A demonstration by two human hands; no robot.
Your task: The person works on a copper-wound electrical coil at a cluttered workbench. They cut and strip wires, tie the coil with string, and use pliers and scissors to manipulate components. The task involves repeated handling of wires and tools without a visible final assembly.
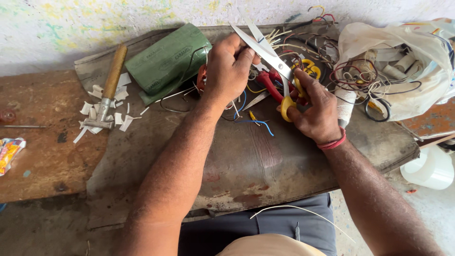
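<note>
My right hand [313, 110] grips yellow-handled scissors [271, 57], the fingers through the loops; the blades stand apart and point up toward my left hand. My left hand [228, 70] is closed on a small part with thin wires, held just above a worn brown leather mat [246, 161]. Blue, yellow and white wire ends [258, 122] trail below it. Red-handled pliers [269, 83] lie between the two hands.
A green roll [166, 61] lies on the mat behind my left hand. A wooden-handled hammer [108, 87] rests among white paper scraps at left. A white plastic bag [403, 66] of wires and spools sits at right, a tape roll [429, 168] below it.
</note>
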